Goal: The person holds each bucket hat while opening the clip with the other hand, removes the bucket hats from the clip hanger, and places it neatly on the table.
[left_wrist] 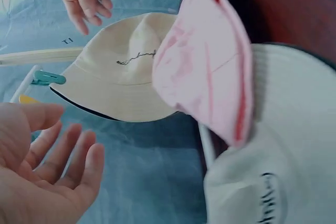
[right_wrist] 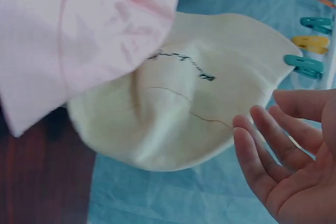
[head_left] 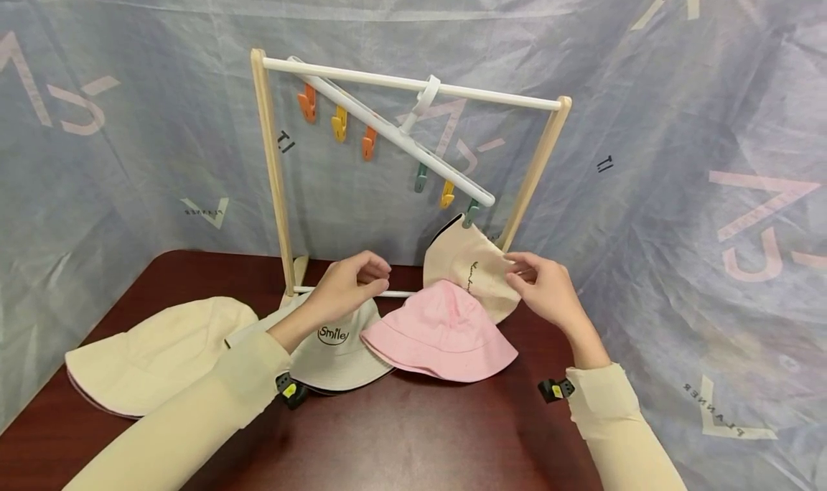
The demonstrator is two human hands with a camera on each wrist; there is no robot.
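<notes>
A beige bucket hat with dark script [head_left: 474,272] hangs by its brim from a green clip [head_left: 471,213] at the low end of a white clip hanger [head_left: 400,138]. My right hand [head_left: 545,288] is beside this hat's right edge, fingers loosely bent and holding nothing; whether the fingertips touch the fabric I cannot tell. To the left, my left hand [head_left: 349,284] hovers above a white "Smile" bucket hat [head_left: 332,358], its fingers relaxed and the palm bare. A pink bucket hat [head_left: 442,333] overlaps the bottom of the hanging one.
The hanger hooks onto a wooden-legged rack's white top bar [head_left: 362,78] and slopes down rightward. Other clips, such as an orange one [head_left: 369,143] and a yellow one [head_left: 447,194], hold nothing. A cream bucket hat [head_left: 161,354] lies at the left of the dark red table [head_left: 413,441].
</notes>
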